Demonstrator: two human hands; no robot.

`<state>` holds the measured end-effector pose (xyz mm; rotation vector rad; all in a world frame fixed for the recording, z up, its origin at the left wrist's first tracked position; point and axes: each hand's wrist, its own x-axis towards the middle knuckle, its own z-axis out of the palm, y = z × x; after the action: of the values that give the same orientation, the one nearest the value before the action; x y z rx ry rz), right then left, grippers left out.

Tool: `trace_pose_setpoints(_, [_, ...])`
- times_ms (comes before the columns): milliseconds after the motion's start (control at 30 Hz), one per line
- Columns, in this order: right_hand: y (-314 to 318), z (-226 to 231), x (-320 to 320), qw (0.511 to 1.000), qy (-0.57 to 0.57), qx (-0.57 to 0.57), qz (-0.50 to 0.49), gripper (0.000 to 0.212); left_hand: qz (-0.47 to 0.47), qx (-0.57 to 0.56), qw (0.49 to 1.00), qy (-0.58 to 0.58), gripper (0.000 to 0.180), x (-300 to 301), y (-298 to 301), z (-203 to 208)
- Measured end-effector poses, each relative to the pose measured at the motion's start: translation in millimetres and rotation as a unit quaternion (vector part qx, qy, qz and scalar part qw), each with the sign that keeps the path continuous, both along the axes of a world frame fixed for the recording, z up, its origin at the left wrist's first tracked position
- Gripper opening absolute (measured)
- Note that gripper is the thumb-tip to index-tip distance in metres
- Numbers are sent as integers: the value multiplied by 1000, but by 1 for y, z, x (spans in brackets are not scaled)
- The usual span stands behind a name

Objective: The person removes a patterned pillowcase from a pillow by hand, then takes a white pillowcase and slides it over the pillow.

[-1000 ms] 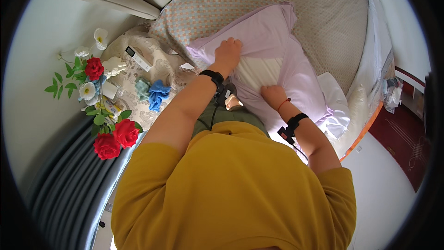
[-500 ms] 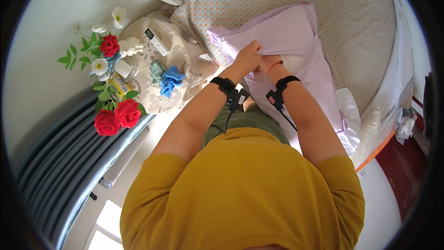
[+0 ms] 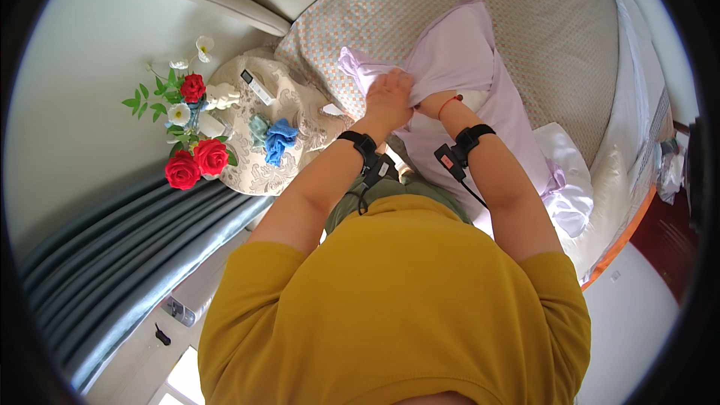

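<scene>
A lilac pillowcase lies at the bed's near edge, with a white pillow showing through its opening. My left hand is closed on the bunched cloth at the left side of this opening. Close beside it, my right hand reaches in under the fabric, and its fingers are hidden there. A pointed corner of the case sticks out beyond my left hand. Black bands with small devices sit on both wrists, and a red string bracelet circles the right one.
At left, a cloth-covered bedside table holds a remote, a blue cloth, a green cloth and red and white flowers. Dark curtains hang below them. A white pillow lies at right on the checked bed.
My left hand has shifted left and slightly down, its fingers now laid over the cloth. The pillowcase's far end has changed shape and folded. The whole view has tilted a little.
</scene>
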<state>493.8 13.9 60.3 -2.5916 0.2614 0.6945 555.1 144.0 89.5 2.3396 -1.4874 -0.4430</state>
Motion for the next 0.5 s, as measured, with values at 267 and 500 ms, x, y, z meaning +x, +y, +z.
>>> trace_pose_setpoints(267, [-3,97,-79,986,-122,-94,68,20,-74,-4,983,170,60,13,-8,26])
trace_pose_setpoints(500, [-39,127,-166,983,-168,-77,8,19,-270,9,946,180,61,-20,-45,101])
